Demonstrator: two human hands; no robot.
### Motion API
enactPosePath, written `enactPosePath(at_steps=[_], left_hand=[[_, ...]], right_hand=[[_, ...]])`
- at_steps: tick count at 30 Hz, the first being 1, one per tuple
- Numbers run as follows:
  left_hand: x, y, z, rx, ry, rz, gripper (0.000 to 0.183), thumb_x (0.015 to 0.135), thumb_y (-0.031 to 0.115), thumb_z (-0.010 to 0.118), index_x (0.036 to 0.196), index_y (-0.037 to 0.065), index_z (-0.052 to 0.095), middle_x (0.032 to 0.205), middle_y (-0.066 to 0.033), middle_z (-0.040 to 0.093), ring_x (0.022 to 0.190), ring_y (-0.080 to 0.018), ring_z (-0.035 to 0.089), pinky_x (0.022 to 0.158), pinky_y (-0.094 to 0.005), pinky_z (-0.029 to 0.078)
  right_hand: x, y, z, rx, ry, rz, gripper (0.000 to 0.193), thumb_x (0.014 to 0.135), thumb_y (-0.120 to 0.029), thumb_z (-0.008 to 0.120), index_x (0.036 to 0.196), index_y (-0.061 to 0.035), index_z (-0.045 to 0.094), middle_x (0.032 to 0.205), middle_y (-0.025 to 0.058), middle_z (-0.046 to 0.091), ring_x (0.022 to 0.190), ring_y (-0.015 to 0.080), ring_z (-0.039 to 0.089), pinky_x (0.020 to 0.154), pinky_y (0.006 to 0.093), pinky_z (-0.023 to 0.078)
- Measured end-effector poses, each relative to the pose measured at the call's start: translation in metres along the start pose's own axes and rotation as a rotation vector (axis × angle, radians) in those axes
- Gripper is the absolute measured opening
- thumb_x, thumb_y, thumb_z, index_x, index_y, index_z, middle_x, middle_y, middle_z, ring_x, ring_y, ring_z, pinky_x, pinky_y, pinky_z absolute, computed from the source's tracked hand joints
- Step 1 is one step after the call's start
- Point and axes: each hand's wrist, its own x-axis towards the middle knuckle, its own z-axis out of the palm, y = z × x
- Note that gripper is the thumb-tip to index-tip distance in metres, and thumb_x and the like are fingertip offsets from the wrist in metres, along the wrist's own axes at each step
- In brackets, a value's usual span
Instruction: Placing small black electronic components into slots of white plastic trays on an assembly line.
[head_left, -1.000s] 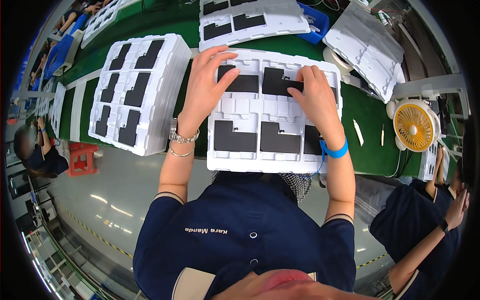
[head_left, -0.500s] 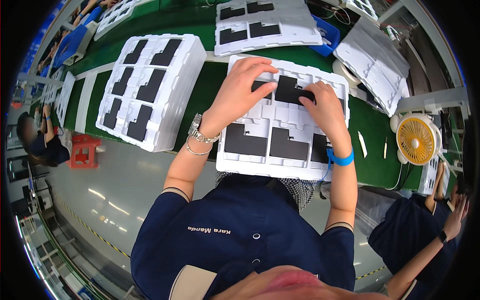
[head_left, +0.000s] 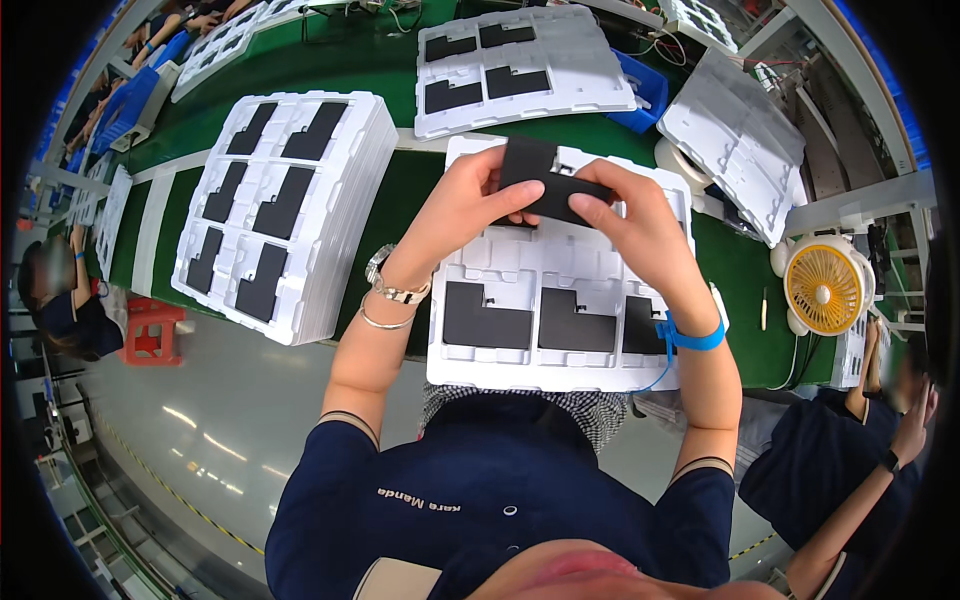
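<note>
A flat black L-shaped piece is held up in both hands over a white plastic tray. My left hand grips its left end, thumb on top. My right hand pinches the other arm of the L between thumb and fingers. In the tray's near row lie similar black pieces, one at the left, one in the middle and one at the right, partly covered by my right wrist. The far row is largely hidden by my hands. A blue wrist strap with a cord circles my right wrist.
To the left stands a tall stack of white trays with black pieces in the top one. Beyond are another filled tray and a blue bin. A tilted tray and a yellow fan stand right. Co-workers sit at both sides.
The black piece has been lifted from the tray's far row. My left hand has moved onto it, and both hands now hold it raised. The whole view has shifted slightly.
</note>
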Motion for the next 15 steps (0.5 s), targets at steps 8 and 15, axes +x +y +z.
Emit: enactPosePath(at_steps=[8,15], left_hand=[[-0.003,-0.005,-0.001,0.056,0.06,0.112,0.028,0.092,0.016,0.065,0.111,-0.002,0.056,0.096,-0.0059,0.065,0.084,-0.0111,0.064,0.068,-0.0253,0.054],[-0.005,0.002,0.002,0.049,0.082,0.048,0.024,0.093,0.017,0.063,0.107,-0.001,0.056,0.093,-0.0063,0.066,0.077,-0.0118,0.065,0.068,-0.0254,0.053]], right_hand=[[0.01,-0.001,0.006,0.016,-0.061,-0.022,0.017,0.088,-0.015,0.063,0.092,0.0009,0.06,0.076,0.0113,0.062,0.067,0.0204,0.053,0.065,0.0323,0.045],[0.006,0.003,0.021,0.211,0.08,0.016,0.019,0.09,-0.017,0.062,0.092,0.0017,0.061,0.075,0.006,0.061,0.066,0.0123,0.05,0.061,0.0281,0.043]])
